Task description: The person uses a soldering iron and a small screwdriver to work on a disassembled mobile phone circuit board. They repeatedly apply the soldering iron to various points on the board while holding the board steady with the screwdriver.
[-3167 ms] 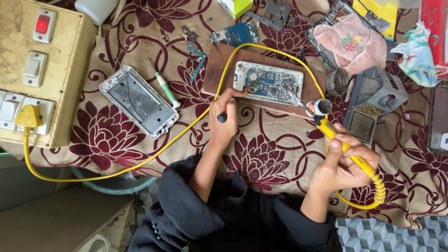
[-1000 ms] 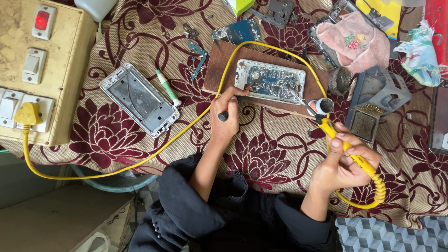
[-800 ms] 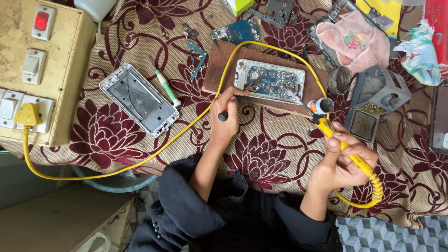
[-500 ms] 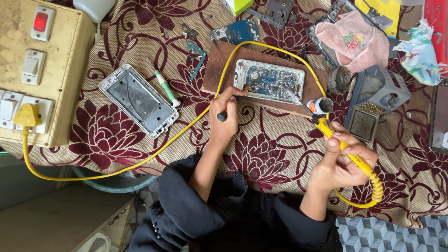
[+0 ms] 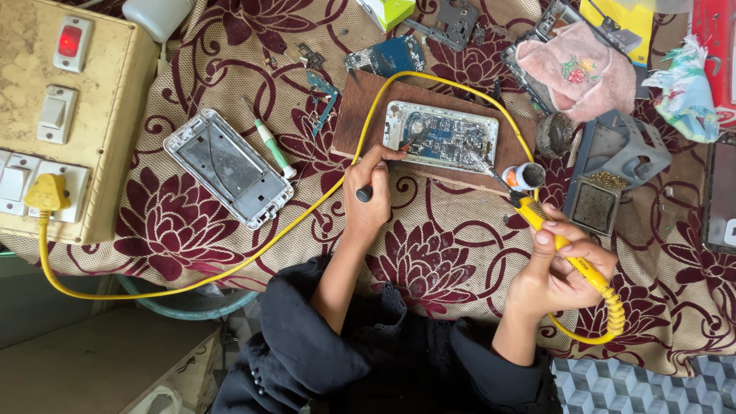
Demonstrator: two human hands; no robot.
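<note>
So the opened phone (image 5: pixel 441 138) with its blue circuit board showing is sitting on a brown wooden board (image 5: pixel 360 115) near the middle of the counter (image 5: pixel 429 253), which is wearing a maroon flowered cloth. The left hand (image 5: pixel 368 192) is curling shut around a thin dark-handled tool (image 5: pixel 387 165), whose tip is poking onto the phone's left end. The right hand (image 5: pixel 560 264) is gripping a yellow soldering iron (image 5: pixel 540 222) fully closed, with the metal tip reaching up onto the phone's right end.

Just beside that tip, a small round tin (image 5: pixel 525 176) is sitting at the board's corner, pretty much crowding the iron's path. The iron's yellow cord (image 5: pixel 253 249) is looping over the top of the wooden board and down past the left hand, then running off to a yellow plug (image 5: pixel 46 192) in a beige switch box (image 5: pixel 77 107) at the far left.

Left of the board, a white phone frame (image 5: pixel 230 169) is lying tilted, with a green-and-white pen-like tool (image 5: pixel 270 146) just beside it. Right of the phone, a grey soldering stand (image 5: pixel 613 169) is sitting near a small dark pot (image 5: pixel 553 134). A pink cloth (image 5: pixel 575 73) is lying further up, over some other phone parts.
</note>
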